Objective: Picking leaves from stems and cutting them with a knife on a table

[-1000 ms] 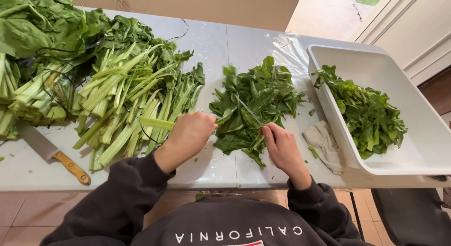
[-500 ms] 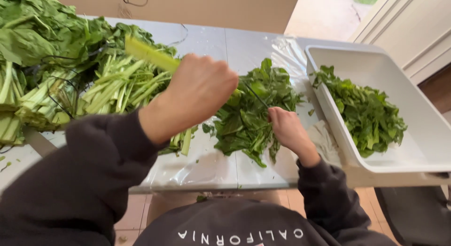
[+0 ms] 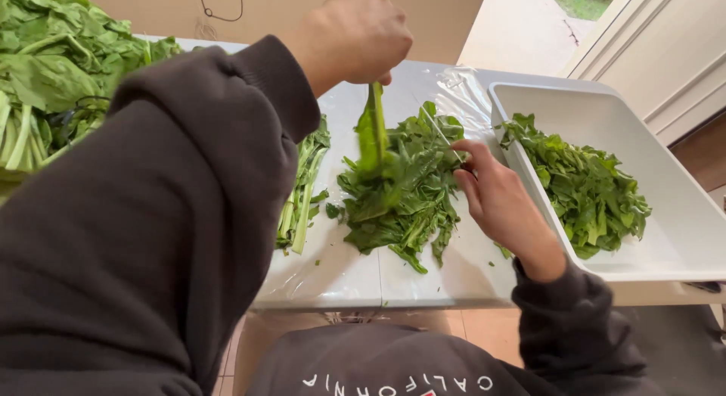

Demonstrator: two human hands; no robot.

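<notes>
My left hand (image 3: 352, 34) is raised high above the table, closed around a green vegetable stalk (image 3: 373, 127) that hangs down toward the pile of picked leaves (image 3: 404, 186). My right hand (image 3: 495, 199) rests at the right edge of that pile, fingers pinching a thin strip of leaf. My dark left sleeve (image 3: 151, 214) covers much of the left side of the view.
A white plastic tub (image 3: 684, 214) at the right holds more green leaves (image 3: 582, 184). Stripped stalks (image 3: 302, 192) lie left of the pile, mostly hidden by my sleeve. Whole leafy greens (image 3: 53, 78) are heaped at far left. Plastic sheeting (image 3: 363, 267) covers the table.
My left hand has lifted a stalk from the table and raised it up and to the right, over the leaf pile. My right hand has stayed at the pile's edge.
</notes>
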